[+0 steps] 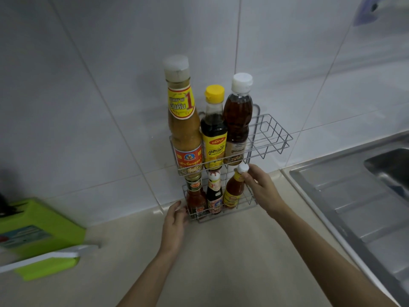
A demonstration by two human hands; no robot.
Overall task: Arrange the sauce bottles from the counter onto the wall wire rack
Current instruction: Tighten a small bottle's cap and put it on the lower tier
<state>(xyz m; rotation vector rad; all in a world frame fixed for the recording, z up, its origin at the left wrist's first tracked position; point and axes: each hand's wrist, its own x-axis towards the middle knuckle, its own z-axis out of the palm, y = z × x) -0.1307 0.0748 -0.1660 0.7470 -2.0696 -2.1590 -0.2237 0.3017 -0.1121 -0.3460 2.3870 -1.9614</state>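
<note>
- Head view: two-tier wire rack (pixel 269 138) fixed to the white tiled wall (pixel 88 85), centre of frame, above a beige tabletop (pixel 221 251).
- Upper tier, left to right: tall bottle of tan sauce (pixel 184 129) with a white cap; dark sauce bottle (pixel 213 134) with a yellow cap and yellow label; brown sauce bottle (pixel 238 120) with a white cap. All three upright, side by side. Right part of this tier holds nothing.
- Lower tier, left to right: red sauce bottle (pixel 195 199) with a green neck label; dark bottle (pixel 214 196) with a white neck; orange-red chili sauce bottle (pixel 233 191) with a yellow label and white cap.
- The chili sauce bottle leans, its top tilted toward the right of the frame, its base inside the lower tier.
- Right hand (pixel 260 187), centre right: fingertips pinch the white cap of the chili sauce bottle; remaining fingers loosely curled.
- Left hand (pixel 174 220), lower centre: fingers extended and close together, resting against the left front corner of the lower tier; cannot tell whether it grips the wire or only touches it.
- Lower left of frame: green box (pixel 39 227), partly blurred, on the tabletop.
- Right edge of frame: stainless steel sink (pixel 354 196) with ribbed drainboard.
</note>
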